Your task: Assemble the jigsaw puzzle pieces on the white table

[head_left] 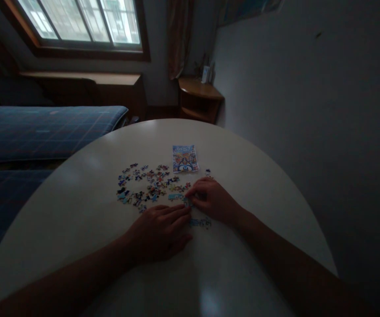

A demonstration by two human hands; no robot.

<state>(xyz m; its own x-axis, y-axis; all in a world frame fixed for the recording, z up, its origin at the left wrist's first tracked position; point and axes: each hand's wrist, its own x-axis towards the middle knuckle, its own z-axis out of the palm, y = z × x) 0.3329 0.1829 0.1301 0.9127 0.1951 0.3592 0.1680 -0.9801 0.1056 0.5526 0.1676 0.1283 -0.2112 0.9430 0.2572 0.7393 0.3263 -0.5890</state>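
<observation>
Several small jigsaw pieces [146, 185] lie scattered on a round white table [87, 207]. A colourful picture card [185, 158] lies just behind them. My left hand [160, 231] rests flat on the table, fingers stretched toward the pieces. My right hand [211, 198] is curled, its fingertips pinched on a puzzle piece at the right end of the scatter. A short joined strip of pieces [200, 223] lies between my two hands. The room is dim, so the pinched piece is hard to make out.
A bed with a blue checked cover [38, 127] stands left of the table. A wooden corner shelf [199, 99] sits behind it under a window [84, 22]. A grey wall [308, 110] runs along the right.
</observation>
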